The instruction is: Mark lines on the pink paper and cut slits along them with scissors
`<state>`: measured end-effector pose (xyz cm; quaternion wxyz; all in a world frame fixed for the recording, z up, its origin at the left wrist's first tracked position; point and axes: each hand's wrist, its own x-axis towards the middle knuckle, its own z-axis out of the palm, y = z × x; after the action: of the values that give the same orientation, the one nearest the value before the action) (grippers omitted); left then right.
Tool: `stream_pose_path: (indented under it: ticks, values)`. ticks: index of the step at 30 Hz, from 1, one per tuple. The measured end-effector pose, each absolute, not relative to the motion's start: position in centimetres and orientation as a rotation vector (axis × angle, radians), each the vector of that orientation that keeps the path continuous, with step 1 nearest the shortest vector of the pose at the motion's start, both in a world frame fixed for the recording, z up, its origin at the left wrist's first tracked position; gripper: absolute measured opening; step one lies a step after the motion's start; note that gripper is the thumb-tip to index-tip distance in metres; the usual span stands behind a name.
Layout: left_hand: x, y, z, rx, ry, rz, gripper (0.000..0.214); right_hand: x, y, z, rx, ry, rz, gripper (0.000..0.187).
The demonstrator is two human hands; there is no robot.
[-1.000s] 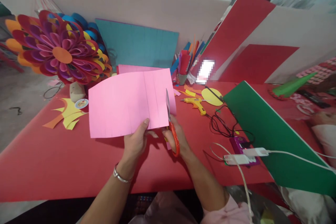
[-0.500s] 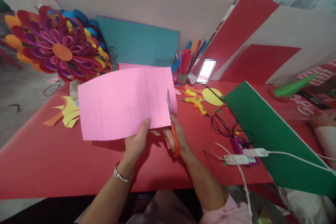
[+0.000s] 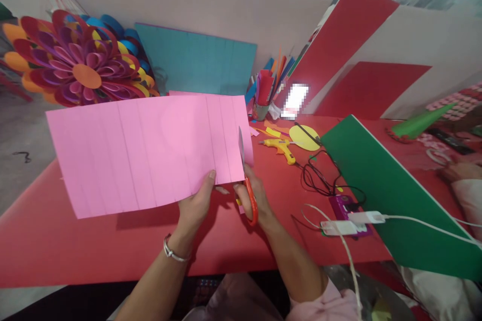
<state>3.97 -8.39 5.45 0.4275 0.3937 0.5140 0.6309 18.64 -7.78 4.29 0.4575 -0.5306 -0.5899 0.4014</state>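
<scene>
A wide pink paper sheet (image 3: 150, 150), marked with several upright pencil lines, is held above the red table (image 3: 158, 256). My left hand (image 3: 198, 198) pinches its lower edge, thumb on top and fingers hidden underneath. In my right hand (image 3: 256, 195) are scissors with orange handles (image 3: 252, 205), their blades pointing away from me at the sheet's right end. One blade lies over the paper there, and a strip curls behind it on the right. Below the sheet, between my hands, lie small paper scraps (image 3: 222, 190).
A yellow glue gun (image 3: 280, 148) and a yellow paper oval (image 3: 304, 138) lie right of the sheet. Black cable runs to a purple power strip (image 3: 344, 209). A green board (image 3: 399, 200) leans at right. A paper flower (image 3: 86, 76) stands back left. Another person's hand (image 3: 459, 171) shows far right.
The left part of the pink sheet has unrolled outward to the left and now covers the yellow and orange scraps. Both hands and the scissors have stayed almost in place.
</scene>
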Motion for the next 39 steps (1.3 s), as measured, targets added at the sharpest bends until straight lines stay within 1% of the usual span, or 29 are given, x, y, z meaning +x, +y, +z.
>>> stream_pose_path:
  ticks: [3, 12, 29, 36, 39]
  values:
    - [3.9, -8.4, 5.6, 0.995, 1.306, 1.576, 0.025, 18.6, -7.8, 4.4, -1.305, -1.451, 0.986, 0.035]
    - [4.0, -8.7, 6.7, 1.027, 1.320, 1.540, 0.026, 18.5, -8.0, 4.5, -1.298, -1.425, 1.032, 0.030]
    - [4.1, -8.6, 5.9, 0.982, 1.330, 1.554, 0.028, 18.5, -8.0, 4.6, -1.316, -1.428, 0.998, 0.030]
    - [4.0, -8.6, 6.1, 0.996, 1.339, 1.542, 0.028, 18.5, -8.1, 5.3, -1.348, -1.436, 0.988, 0.024]
    - [4.0, -8.5, 6.1, 1.001, 1.330, 1.554, 0.028, 18.5, -8.2, 5.5, -1.339, -1.442, 0.994, 0.025]
